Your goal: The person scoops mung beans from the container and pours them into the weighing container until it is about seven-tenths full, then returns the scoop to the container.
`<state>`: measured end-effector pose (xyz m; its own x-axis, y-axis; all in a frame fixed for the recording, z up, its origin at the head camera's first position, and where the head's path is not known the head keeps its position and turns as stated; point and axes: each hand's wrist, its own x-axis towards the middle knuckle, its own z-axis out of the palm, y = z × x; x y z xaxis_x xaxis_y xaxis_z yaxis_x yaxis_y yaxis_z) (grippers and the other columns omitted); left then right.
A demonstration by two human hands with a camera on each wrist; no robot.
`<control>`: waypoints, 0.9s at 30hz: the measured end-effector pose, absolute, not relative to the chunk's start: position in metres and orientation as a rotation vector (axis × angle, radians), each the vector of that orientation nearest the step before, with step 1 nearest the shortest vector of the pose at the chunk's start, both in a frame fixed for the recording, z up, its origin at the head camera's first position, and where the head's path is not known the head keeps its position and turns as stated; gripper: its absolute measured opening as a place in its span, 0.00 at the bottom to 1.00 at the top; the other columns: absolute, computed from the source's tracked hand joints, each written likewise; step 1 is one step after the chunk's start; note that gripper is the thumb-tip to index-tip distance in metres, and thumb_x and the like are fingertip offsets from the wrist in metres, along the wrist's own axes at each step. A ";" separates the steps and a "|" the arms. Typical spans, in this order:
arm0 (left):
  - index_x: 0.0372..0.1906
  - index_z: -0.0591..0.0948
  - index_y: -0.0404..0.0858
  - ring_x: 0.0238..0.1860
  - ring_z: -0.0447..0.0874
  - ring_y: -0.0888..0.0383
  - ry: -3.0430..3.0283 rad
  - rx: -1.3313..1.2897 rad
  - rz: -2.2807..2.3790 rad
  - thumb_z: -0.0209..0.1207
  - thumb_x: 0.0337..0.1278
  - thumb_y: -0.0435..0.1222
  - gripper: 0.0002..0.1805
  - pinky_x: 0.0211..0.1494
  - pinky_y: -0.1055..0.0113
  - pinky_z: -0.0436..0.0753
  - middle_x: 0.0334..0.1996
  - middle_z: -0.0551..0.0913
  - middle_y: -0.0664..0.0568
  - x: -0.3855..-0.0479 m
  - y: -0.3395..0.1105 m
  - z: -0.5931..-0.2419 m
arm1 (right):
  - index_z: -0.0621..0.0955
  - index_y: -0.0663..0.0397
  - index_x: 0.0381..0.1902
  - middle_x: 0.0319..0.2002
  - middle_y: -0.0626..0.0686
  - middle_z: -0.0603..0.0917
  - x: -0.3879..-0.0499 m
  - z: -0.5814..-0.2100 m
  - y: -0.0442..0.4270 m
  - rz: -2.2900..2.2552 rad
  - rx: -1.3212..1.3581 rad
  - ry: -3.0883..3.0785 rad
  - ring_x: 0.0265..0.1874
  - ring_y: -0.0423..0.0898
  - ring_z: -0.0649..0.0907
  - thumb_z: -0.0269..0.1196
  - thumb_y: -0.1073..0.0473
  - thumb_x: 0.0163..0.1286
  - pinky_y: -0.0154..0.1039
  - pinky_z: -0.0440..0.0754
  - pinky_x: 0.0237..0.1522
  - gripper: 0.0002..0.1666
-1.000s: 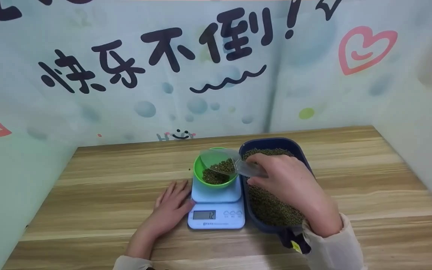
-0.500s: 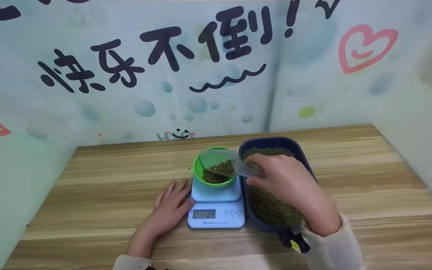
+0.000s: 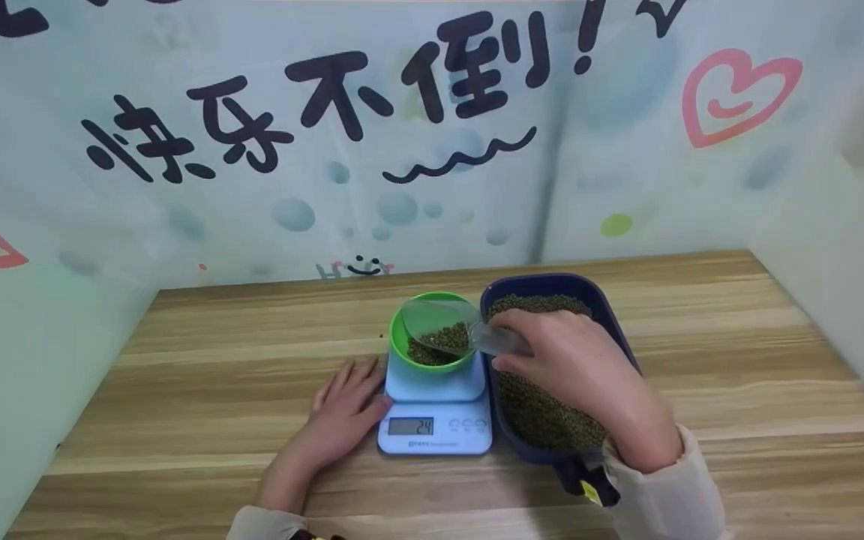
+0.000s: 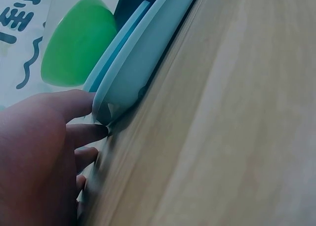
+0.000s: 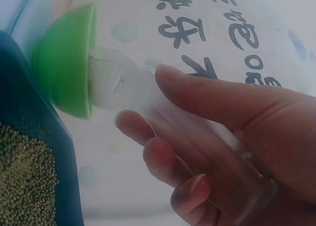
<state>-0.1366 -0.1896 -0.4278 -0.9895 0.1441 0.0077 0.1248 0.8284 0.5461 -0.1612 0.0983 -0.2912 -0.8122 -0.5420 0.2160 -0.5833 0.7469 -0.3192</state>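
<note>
In the head view my right hand [image 3: 571, 356] grips the handle of a clear plastic scoop [image 3: 432, 315]. The scoop tilts over a green bowl [image 3: 396, 341], and small brownish-green pellets [image 3: 447, 341] show in and beneath it. The right wrist view has the fingers curled round the clear handle, the scoop's end inside the bowl's rim. Under the bowl is a pale blue kitchen scale [image 3: 436, 390], its display reading about 24. My left hand [image 3: 346, 416] lies on the table with fingers stretched out, thumb touching the scale's left edge; the left wrist view shows that contact closely.
Right of the scale stands a dark blue bin [image 3: 486, 296] filled with the same pellets, my right forearm crossing above it. A black clip-like part with a yellow label [image 3: 589, 491] sits at its near end. A printed curtain [image 3: 252, 217] hangs behind the wooden table [image 3: 199, 375].
The scale's display rose from about 12 to about 24, then held. Both hands and the scoop stay nearly in place; the view shifts slightly.
</note>
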 end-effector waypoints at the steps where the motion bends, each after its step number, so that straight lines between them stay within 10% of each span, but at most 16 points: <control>1: 0.66 0.61 0.47 0.68 0.36 0.49 2.973 0.218 0.880 0.40 0.61 0.56 0.31 0.63 0.47 0.37 0.68 0.54 0.52 -0.137 -0.189 -0.427 | 0.79 0.46 0.46 0.33 0.43 0.82 -0.161 -0.291 0.098 0.571 0.914 -2.835 0.27 0.40 0.79 0.65 0.48 0.55 0.43 0.74 0.32 0.21; 27: 0.66 0.61 0.49 0.68 0.36 0.50 2.973 0.195 0.890 0.40 0.61 0.57 0.31 0.63 0.48 0.37 0.68 0.53 0.54 -0.136 -0.188 -0.427 | 0.78 0.47 0.48 0.37 0.46 0.82 -0.159 -0.291 0.094 0.594 0.903 -2.865 0.31 0.42 0.80 0.64 0.49 0.57 0.42 0.77 0.33 0.22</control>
